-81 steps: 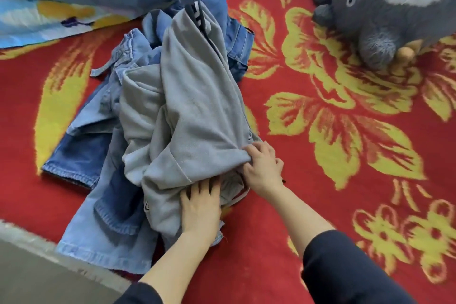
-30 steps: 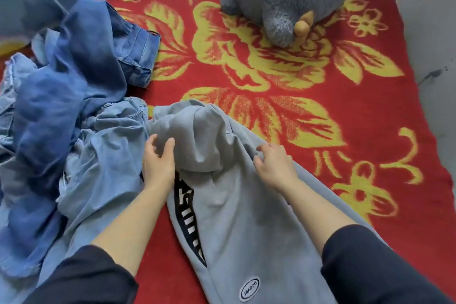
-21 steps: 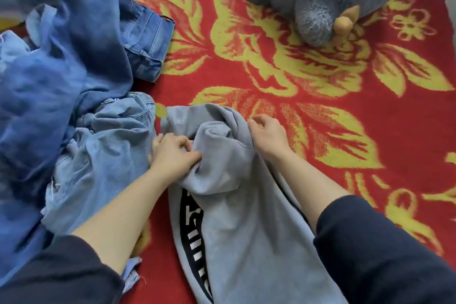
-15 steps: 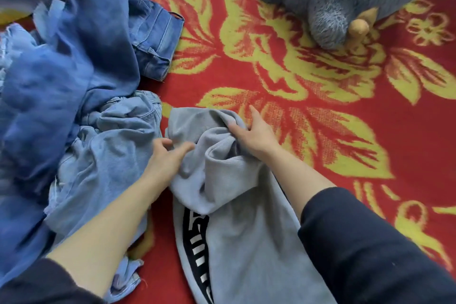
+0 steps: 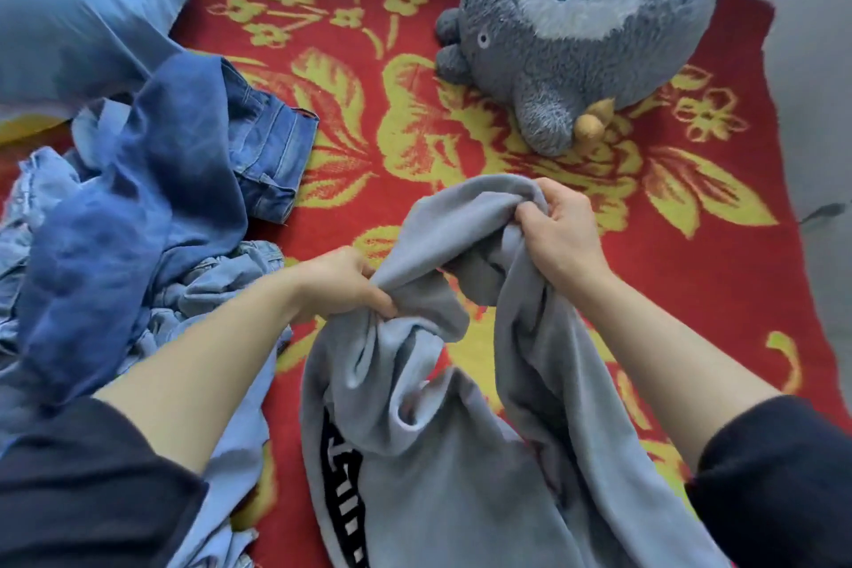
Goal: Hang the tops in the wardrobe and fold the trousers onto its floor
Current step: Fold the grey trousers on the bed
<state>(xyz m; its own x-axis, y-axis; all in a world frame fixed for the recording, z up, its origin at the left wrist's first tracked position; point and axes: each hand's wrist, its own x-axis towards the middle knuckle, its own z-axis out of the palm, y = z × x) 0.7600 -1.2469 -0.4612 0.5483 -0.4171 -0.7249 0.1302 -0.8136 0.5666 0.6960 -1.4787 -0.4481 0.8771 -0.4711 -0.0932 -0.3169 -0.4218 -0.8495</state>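
A grey fleece garment (image 5: 442,484) with a black lettered stripe hangs bunched between both hands above the red blanket. My left hand (image 5: 341,286) pinches a fold of its upper edge. My right hand (image 5: 560,231) is clenched on another fold, held higher and further right. To the left lies a heap of denim: dark blue jeans (image 5: 184,161) over paler blue jeans (image 5: 216,286). No wardrobe is in view.
A red blanket (image 5: 719,281) with yellow flowers covers the bed. A grey plush toy (image 5: 571,28) sits at the back right. A blue pillow (image 5: 78,0) lies at the back left. Grey wall or floor shows beyond the blanket's right edge (image 5: 820,106).
Both hands have gathered the grey garment's top edge and lifted it off the blanket, the right hand moving right and up. The garment was pulled clear of the denim heap earlier.
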